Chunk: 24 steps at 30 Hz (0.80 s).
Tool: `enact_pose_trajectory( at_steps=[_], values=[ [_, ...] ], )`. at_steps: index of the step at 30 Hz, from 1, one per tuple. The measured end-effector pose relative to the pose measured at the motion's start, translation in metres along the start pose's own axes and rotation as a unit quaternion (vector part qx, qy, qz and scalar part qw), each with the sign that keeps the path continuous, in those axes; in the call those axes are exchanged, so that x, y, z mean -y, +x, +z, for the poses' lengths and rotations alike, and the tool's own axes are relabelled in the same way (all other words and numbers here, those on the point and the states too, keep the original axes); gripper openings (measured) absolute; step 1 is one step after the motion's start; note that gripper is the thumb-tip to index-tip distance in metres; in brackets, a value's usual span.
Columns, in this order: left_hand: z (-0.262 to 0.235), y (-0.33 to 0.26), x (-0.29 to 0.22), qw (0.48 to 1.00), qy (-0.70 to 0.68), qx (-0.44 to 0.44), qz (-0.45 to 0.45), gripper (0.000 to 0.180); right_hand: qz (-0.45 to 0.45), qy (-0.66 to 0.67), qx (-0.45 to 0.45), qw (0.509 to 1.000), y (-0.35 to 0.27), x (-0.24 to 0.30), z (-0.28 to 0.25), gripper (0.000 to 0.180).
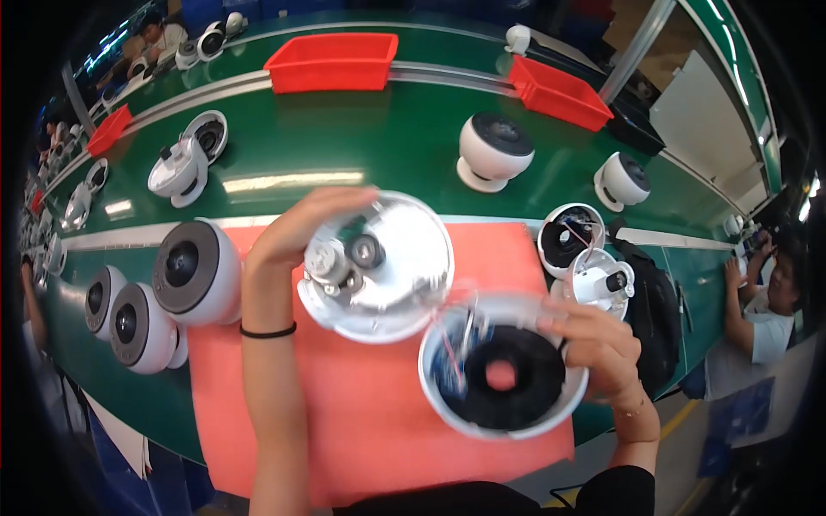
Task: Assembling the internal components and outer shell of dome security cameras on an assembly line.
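Note:
My left hand is wrapped around the upper left rim of a white round camera housing; a lens and small metal parts show inside it. My right hand grips the right rim of a round white front cover with a black inner ring, a blue circuit board and a hole through its middle. Thin wires seem to run between the two halves, though motion blurs them. Both are held tilted above a pink mat, the cover lower and to the right. The left thumb is hidden.
Finished-looking white ball cameras stand left of the mat. An opened camera and a black bag lie at the right. More cameras sit on the green conveyor beyond, with red trays behind. A co-worker sits at far right.

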<state>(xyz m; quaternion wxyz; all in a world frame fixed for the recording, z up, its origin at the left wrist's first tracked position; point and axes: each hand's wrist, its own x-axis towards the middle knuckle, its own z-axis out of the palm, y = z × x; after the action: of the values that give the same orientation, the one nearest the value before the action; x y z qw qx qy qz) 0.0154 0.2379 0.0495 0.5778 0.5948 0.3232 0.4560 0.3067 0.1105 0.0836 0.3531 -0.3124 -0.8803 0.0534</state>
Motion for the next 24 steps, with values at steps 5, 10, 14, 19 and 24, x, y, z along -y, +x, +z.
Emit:
enact_pose_trajectory(
  at_steps=[5,10,14,19,24],
  values=[
    [0.038,0.013,0.038,0.796,0.155,0.576,-0.109,0.037,0.142,0.279,0.181,0.932,-0.011,0.026,0.016,0.024],
    [0.071,-0.013,0.053,0.793,0.088,0.602,-0.027,0.043,0.291,0.418,0.252,0.823,-0.017,0.033,0.040,0.043],
    [0.055,-0.038,0.034,0.934,0.171,0.279,-0.141,0.033,0.426,0.487,0.215,0.732,-0.021,0.031,0.054,0.053],
    [0.032,-0.124,0.027,0.970,0.244,0.008,0.002,0.040,0.472,0.514,0.213,0.684,-0.023,0.025,0.059,0.042],
    [0.047,-0.155,0.013,0.946,0.322,0.035,-0.011,0.043,0.493,0.552,0.202,0.641,-0.020,0.017,0.067,0.041]
  ],
)
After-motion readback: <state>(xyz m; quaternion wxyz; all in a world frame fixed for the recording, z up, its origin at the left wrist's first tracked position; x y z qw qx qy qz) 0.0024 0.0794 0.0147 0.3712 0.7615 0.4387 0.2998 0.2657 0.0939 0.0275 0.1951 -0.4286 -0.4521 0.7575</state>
